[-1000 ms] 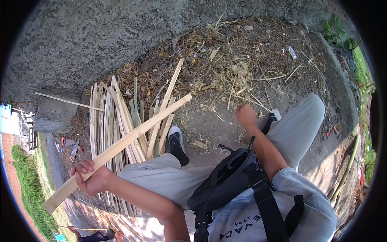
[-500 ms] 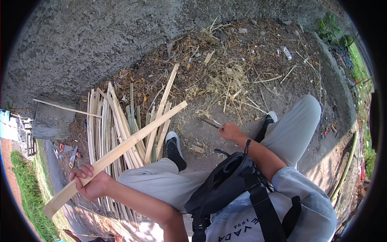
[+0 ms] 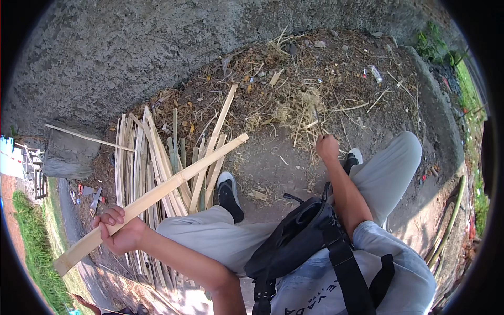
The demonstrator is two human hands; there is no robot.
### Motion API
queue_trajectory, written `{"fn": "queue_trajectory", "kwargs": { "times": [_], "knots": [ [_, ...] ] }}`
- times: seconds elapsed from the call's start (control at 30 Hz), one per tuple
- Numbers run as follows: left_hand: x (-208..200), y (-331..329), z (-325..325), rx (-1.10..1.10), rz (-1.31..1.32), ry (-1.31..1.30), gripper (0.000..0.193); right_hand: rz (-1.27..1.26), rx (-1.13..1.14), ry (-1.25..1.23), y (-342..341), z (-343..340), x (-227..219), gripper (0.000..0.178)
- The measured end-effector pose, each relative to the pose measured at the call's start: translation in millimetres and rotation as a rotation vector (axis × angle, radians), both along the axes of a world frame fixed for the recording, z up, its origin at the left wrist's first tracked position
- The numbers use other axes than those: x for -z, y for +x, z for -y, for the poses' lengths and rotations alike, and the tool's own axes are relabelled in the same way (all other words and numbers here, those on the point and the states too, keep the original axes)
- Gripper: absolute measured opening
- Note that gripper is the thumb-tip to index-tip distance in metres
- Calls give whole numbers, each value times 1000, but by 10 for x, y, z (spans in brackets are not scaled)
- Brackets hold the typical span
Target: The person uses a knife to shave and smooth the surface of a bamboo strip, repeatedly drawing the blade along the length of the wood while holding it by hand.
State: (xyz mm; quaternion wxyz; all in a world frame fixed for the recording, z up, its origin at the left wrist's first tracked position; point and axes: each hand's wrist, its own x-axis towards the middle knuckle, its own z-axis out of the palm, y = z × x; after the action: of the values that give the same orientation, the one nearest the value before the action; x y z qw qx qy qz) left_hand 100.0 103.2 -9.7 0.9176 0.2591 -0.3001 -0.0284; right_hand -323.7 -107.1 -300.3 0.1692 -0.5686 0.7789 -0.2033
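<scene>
My left hand [image 3: 123, 231] is closed around a long, pale bamboo strip [image 3: 178, 181] near its lower left end. The strip slants up to the right, across the front of my shin, and its far end hangs over the dirt. In my right hand [image 3: 328, 148] is a knife with a narrow dark blade [image 3: 317, 123], its handle hidden by my fingers. The blade points away from me over a heap of curly shavings [image 3: 296, 107], apart from the strip. A pile of bamboo strips [image 3: 139, 163] lies left of my left foot.
A rough grey wall [image 3: 131, 52] bounds the far side. Left of the pile stands a concrete block [image 3: 73, 157], with a handsaw [image 3: 95, 200] on the ground nearby. A black bag [image 3: 289, 241] hangs at my waist. Another person's arm [image 3: 86, 303] shows at lower left.
My right hand has swung away from me and to the right with the knife, off the strip's end and over the shavings. My left hand and the strip have barely shifted.
</scene>
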Motion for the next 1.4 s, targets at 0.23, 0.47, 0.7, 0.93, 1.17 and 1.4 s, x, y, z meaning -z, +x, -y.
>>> {"fn": "queue_trajectory", "kwargs": {
  "times": [0.23, 0.47, 0.7, 0.93, 1.17, 1.4],
  "knots": [
    [-3, -64, 64, 57, 12, 20, 15, 287, -46, 103, 227, -95, 85, 38],
    [64, -368, 247, 197, 151, 107, 18, 204, -416, 160, 724, -528, -370, 37],
    [212, -833, 602, 360, 321, 157, 22, 353, -606, 235, 909, -704, -680, 40],
    [169, -1027, 956, 494, 354, 226, 43, 680, -807, 167, 1052, -892, -1380, 36],
    [116, -1275, 1322, 565, 408, 279, 68, 701, -838, 76, 1030, -837, -1426, 33],
    [166, -1154, 1259, 596, 387, 237, 71, 545, -732, 204, 989, -783, -1091, 37]
  ]
}}
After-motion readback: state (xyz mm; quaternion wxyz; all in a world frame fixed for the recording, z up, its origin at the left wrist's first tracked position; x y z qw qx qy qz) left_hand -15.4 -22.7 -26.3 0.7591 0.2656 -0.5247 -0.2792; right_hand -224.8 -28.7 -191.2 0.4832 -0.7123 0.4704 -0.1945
